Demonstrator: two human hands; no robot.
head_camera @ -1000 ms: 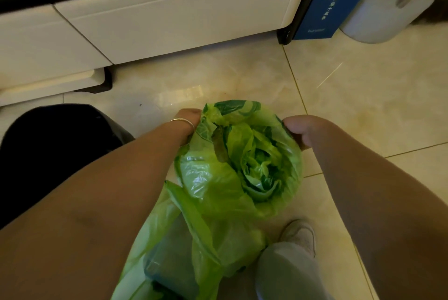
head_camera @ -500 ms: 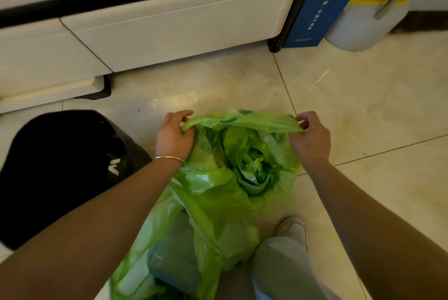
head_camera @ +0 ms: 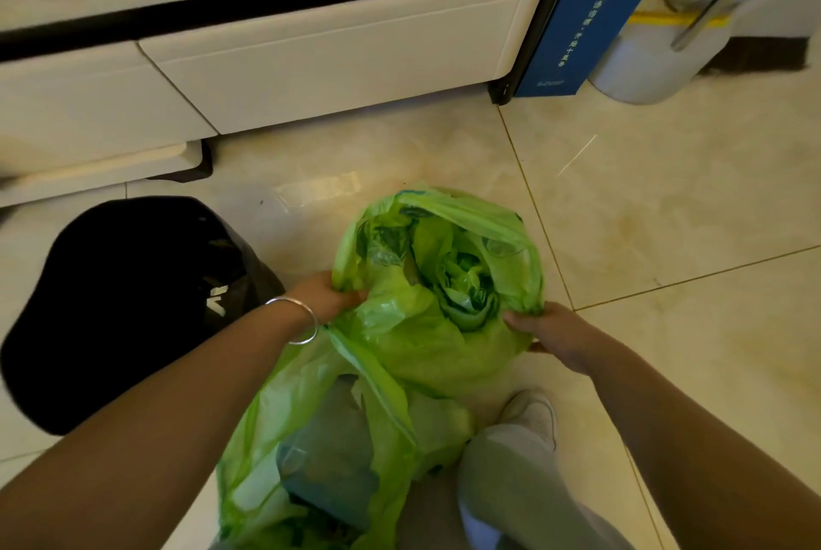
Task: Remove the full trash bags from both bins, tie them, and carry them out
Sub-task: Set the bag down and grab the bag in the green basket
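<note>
A green trash bag (head_camera: pixel 426 327) stands on the tiled floor in front of me, its mouth open and crumpled green plastic showing inside. My left hand (head_camera: pixel 322 296), with a silver bangle at the wrist, grips the bag's left rim. My right hand (head_camera: pixel 551 334) holds the right rim, low on the near side. A second green bag (head_camera: pixel 320 438), full and translucent, hangs or lies below my left forearm near my leg. A black bin with a black liner (head_camera: pixel 120 296) stands to the left.
White drawer fronts of a low cabinet (head_camera: pixel 328 56) run along the back. A blue box (head_camera: pixel 577 11) leans at the cabinet's right end, beside a white cylindrical container (head_camera: pixel 644 60). My leg and white shoe (head_camera: pixel 533 414) are near the bag's right side.
Both hands have slid from the bag's far rim to its near sides, pulling closer to me. The stretched top edge has gone slack and the mouth gapes wider.
</note>
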